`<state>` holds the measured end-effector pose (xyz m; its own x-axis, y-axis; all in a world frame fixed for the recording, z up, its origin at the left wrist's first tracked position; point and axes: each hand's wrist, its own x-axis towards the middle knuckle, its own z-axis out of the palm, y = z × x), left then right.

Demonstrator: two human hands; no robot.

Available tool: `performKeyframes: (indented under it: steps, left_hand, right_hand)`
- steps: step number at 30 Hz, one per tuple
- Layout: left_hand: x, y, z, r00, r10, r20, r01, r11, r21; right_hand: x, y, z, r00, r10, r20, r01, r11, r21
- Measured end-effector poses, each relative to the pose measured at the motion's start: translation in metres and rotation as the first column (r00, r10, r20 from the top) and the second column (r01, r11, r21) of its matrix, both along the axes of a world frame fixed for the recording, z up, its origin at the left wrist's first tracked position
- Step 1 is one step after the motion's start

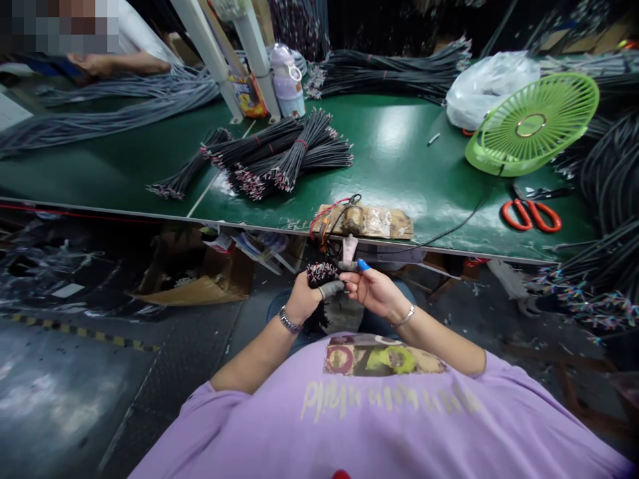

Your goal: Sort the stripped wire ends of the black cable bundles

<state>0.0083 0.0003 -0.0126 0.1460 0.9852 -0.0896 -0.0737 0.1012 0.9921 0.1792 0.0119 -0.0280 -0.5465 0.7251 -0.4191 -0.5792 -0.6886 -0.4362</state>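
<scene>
My left hand (303, 301) is closed around a bundle of black cables (322, 271) in front of the table edge. The cut ends, with small red and white wire tips, point up, and the bundle's lower part hangs below the hand. A grey cover wraps my left thumb. Close against the bundle's top, my right hand (377, 293) has its fingertips pinched together; what lies between them is too small to make out. One right finger wears a blue tip cover. Just beyond the fingers, a pale pink piece (350, 249) sticks out from a worn wooden board (387, 223) with wires on it.
Tied cable bundles (279, 153) lie on the green table (399, 133). To the right are red-handled scissors (532, 214), a green fan (534, 126) and a plastic bag (492, 90). A purple bottle (288, 83) stands by the posts. Another person's arm (134, 63) is at upper left.
</scene>
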Motion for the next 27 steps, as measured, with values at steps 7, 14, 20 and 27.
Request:
performKeyframes:
  steps: [7, 14, 20, 27]
  left_hand:
    - [0.002, -0.004, -0.007, 0.995, 0.074, 0.067, -0.067, 0.993, -0.095]
    - [0.001, -0.006, 0.006, 0.998, -0.037, -0.055, 0.034, 0.998, -0.053]
    - [0.004, -0.007, 0.011, 0.981, -0.103, -0.167, 0.108, 0.994, 0.023]
    - [0.002, -0.01, 0.008, 0.991, -0.082, -0.11, 0.084, 0.996, 0.014]
  right_hand:
    - [0.003, -0.011, -0.001, 0.994, -0.076, 0.077, 0.067, 0.992, 0.107]
    - [0.001, -0.013, 0.003, 0.952, -0.123, 0.281, 0.036, 0.955, 0.296]
    - [-0.006, -0.01, 0.015, 0.866, -0.216, 0.452, -0.071, 0.84, 0.538]
    - [-0.004, -0.012, 0.011, 0.849, -0.271, 0.453, -0.04, 0.823, 0.566]
